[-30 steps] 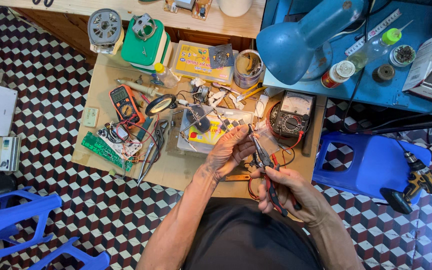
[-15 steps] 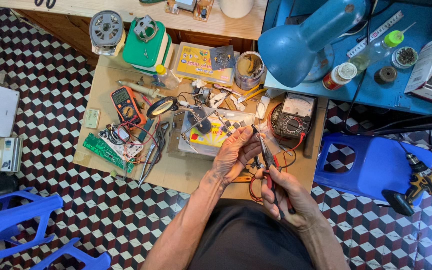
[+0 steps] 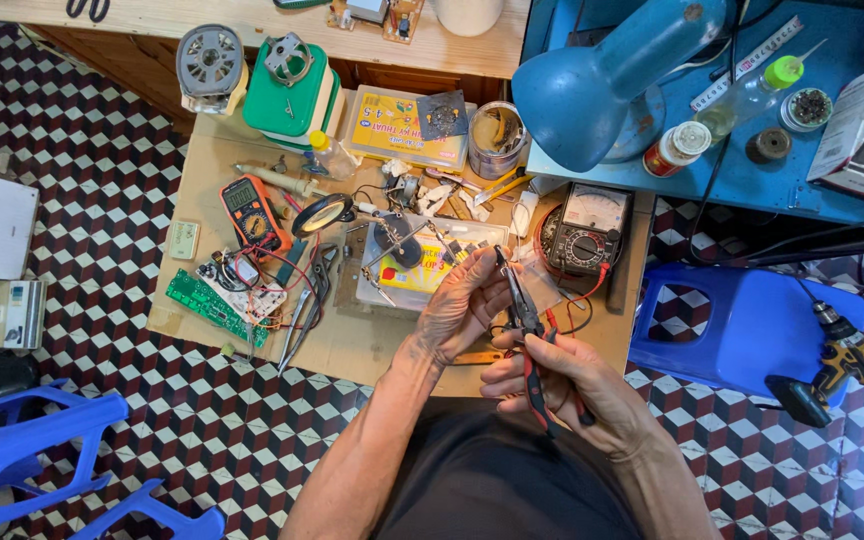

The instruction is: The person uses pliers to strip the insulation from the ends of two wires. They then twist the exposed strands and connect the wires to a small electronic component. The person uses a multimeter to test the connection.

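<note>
My right hand [image 3: 564, 385] grips red-and-black needle-nose pliers [image 3: 524, 310], their jaws pointing up and away over the low wooden table [image 3: 332, 350]. My left hand [image 3: 462, 305] sits just left of the jaws, fingers curled around something small beside the plier tips; what it pinches is too small to make out. Under both hands lies a clear plastic parts box [image 3: 422, 265] with a yellow insert. A black analogue meter [image 3: 582, 235] with red leads stands right of the hands.
An orange digital multimeter [image 3: 252, 210], a magnifier [image 3: 320, 214], a green circuit board [image 3: 207, 305], loose tools and a tin can [image 3: 497, 135] crowd the table. A blue desk lamp [image 3: 602, 85] hangs over a blue bench. A blue stool [image 3: 742, 325] and cordless drill [image 3: 832, 365] sit right.
Both hands and the pliers shifted slightly to the right over the box; the grip on the pliers is the same.
</note>
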